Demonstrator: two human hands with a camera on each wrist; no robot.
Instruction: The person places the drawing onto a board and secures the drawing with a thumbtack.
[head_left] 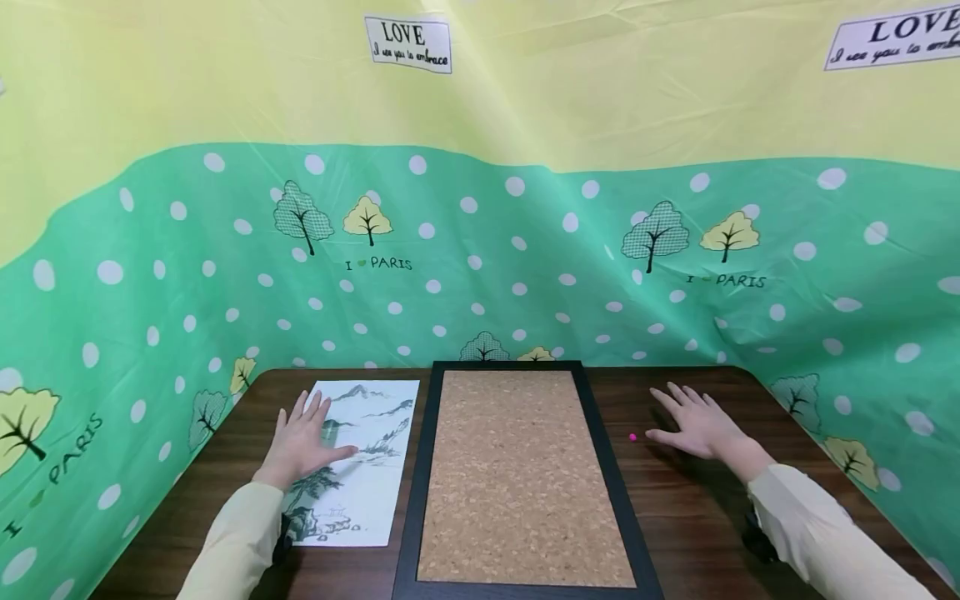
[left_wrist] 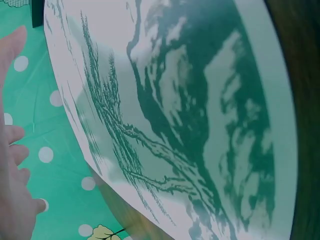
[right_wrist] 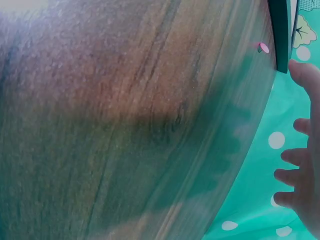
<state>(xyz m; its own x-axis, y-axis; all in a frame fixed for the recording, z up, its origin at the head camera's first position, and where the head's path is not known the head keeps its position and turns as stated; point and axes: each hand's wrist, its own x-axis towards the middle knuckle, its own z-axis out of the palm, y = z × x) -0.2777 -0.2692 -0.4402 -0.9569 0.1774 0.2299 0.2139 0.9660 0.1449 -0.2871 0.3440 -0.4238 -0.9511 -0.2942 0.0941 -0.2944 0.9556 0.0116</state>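
Note:
In the head view my left hand (head_left: 302,444) is spread, fingers straight, over the left side of a sheet of paper (head_left: 375,492) printed with an ink landscape. The left wrist view shows the printed sheet (left_wrist: 170,100) close up, with the left hand (left_wrist: 15,165) at the edge and nothing in its grasp. My right hand (head_left: 697,425) is also spread and holds nothing, above the table right of a cork board (head_left: 517,475) in a black frame. A small pink pushpin (right_wrist: 263,48) lies on the table between that hand and the board.
The dark wooden table (head_left: 697,542) has rounded far corners. A green and yellow printed cloth (head_left: 480,225) hangs behind it and along both sides. The board's black frame (head_left: 622,492) stands between the sheet and the pushpin.

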